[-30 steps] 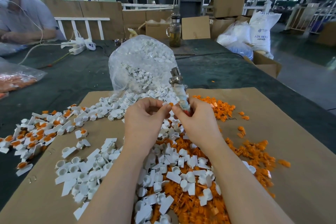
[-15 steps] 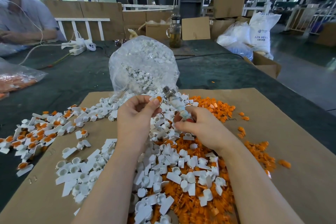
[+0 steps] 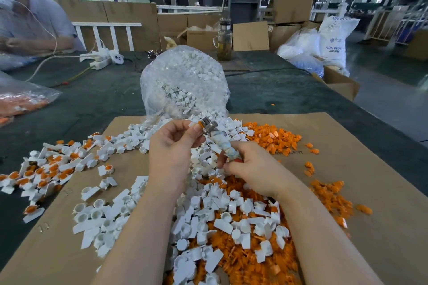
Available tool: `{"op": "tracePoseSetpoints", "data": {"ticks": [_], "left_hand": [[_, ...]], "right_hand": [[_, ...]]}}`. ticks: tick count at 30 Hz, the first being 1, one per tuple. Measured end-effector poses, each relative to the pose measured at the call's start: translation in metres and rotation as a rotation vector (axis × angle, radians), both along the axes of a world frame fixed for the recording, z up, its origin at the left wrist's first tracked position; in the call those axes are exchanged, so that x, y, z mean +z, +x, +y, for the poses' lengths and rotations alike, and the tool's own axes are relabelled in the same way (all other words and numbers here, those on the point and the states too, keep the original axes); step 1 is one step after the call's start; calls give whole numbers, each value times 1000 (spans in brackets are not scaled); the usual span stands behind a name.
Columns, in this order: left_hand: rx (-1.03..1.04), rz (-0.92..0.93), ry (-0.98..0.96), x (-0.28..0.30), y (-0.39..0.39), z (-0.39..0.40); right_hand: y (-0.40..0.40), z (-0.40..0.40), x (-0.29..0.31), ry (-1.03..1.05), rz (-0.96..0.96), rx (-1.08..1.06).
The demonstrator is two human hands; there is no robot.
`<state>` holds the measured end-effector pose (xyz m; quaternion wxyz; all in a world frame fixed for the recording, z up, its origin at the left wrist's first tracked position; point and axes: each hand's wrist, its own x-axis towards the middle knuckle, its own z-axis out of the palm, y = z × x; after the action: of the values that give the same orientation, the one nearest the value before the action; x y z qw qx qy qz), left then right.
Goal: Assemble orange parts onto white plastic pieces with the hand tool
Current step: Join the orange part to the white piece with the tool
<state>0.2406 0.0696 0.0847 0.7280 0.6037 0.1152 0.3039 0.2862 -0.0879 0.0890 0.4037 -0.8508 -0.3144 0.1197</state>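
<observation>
Left hand: your left hand [image 3: 172, 146] pinches a small white piece with an orange insert [image 3: 195, 124] between thumb and fingers [image 3: 196, 131], right up against the tool's tip.
Right hand: your right hand [image 3: 251, 169] has its fingers curled round the lower end of the hand tool [image 3: 218, 142], which angles up and left toward the other hand.
Tool look: metal head on top, shaft wrapped in pale, grubby tape, a bit of red showing at the grip.
Loose parts: white plastic pieces [image 3: 208, 215] heaped over orange parts [image 3: 243, 261] on the cardboard sheet [image 3: 370, 192], way too many to count; a second orange heap [image 3: 273, 137] sits farther right.
Done pile: white pieces with orange inserts [image 3: 46, 169] lie off to the left, partly on the green tabletop [image 3: 92, 99].
Bags: one clear bag [image 3: 183, 81] of white pieces, mouth spilling onto the cardboard; one bag of orange parts [image 3: 20, 102] at the far left.
</observation>
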Motion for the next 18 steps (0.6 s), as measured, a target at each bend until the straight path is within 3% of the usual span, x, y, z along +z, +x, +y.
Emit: {"op": "tracePoseSetpoints", "data": {"ticks": [12,15,18], "left_hand": [[-22,22,-141,4,-2,0],[-21,57,-300,5,-3,1],[56,81,-614,5,-6,14]], "right_hand": [[2,8,-7,-9,-99,-30],[5,8,-11,-41,-174,-74],[10,7,-16,-65,-238,-169]]}}
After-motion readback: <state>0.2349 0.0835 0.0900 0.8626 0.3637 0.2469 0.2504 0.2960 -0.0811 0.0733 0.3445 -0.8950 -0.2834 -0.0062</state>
